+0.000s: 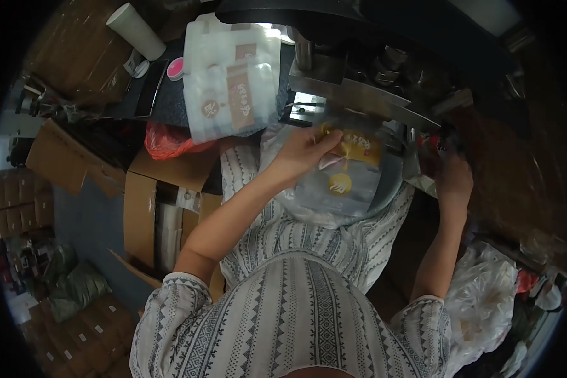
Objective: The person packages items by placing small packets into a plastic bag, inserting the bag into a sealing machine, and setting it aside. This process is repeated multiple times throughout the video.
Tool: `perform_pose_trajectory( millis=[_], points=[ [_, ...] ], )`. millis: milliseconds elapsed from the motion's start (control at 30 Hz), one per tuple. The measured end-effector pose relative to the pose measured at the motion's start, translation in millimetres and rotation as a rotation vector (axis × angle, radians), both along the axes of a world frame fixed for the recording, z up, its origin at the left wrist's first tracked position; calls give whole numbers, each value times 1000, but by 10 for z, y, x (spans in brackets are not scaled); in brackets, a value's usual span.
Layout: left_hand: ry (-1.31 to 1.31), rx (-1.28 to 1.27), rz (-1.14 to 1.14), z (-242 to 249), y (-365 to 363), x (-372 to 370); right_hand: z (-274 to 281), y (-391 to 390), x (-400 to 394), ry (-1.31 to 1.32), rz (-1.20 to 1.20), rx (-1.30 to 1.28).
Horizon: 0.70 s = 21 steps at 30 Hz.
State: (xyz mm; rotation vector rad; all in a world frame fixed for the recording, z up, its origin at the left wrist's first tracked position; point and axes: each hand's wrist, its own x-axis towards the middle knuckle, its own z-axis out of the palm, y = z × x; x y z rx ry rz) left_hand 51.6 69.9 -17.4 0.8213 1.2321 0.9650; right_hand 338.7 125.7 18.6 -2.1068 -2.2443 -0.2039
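Note:
My left hand (310,151) pinches the upper left edge of a silver pouch (353,189) with a yellow printed top and a round yellow mark. The pouch is over a basin (394,179) lined with clear plastic, on my lap. Above it is a metal machine (359,91) with a flat front bar. Off to the right, my right hand (453,179) is curled, its fingertips blurred and in shadow. Close by them is a small red and dark thing (440,143), beside a pale box-like piece (417,167). What that hand holds is hard to make out.
A stack of translucent printed pouches (230,82) lies at upper left, near a phone (151,88), a pink-topped tub (175,69) and a white cup (135,31). Below are a red plastic bag (173,142) and an open cardboard box (140,217). A clear plastic bag (482,302) sits at right.

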Motion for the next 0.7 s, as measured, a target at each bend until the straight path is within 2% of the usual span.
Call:
perform_pose_trajectory(
  millis=[33,67,133,167,200,233,267,300,333,400,433,500,533,567,600,633,667,700],
  points=[
    [170,46,-14,-13,-9,-47,-139,65,117,1,0,3],
    [172,54,-10,13,22,-160,-264,152,218,48,-39,-64],
    [1324,869,496,59,16,-494,-292,194,215,97,-69,-142],
    [1326,866,490,-20,-67,-601,-216,147,165,227,-18,-145],
    [1639,854,375,-169,-162,-698,-135,110,126,357,30,-141],
    [1948,823,252,-212,-245,-766,-70,81,117,357,31,-140],
    [1951,827,255,-209,-310,-861,-12,55,109,439,162,-75],
    [1700,698,271,-172,-396,-926,52,15,93,516,289,-15],
    [1446,561,285,-149,-477,-933,169,-28,11,512,291,-23],
    [1409,548,330,-77,-539,-881,406,-144,-312,797,313,-273],
    [1375,547,375,-20,-555,-852,442,-192,-487,797,316,-274],
    [1360,575,378,148,-583,-740,498,-252,-821,979,596,-371],
    [1342,593,379,225,-606,-681,494,-282,-952,981,594,-370],
    [1344,593,379,299,-617,-645,468,-305,-1075,927,667,-245],
    [1341,721,338,369,-621,-619,438,-302,-1139,872,736,-119],
    [1335,848,296,409,-634,-589,415,-272,-1158,873,738,-118],
    [1336,847,297,426,-670,-539,393,-241,-1173,853,829,-109],
    [1199,746,148,436,-714,-476,375,-227,-1179,830,920,-99]
  ],
)
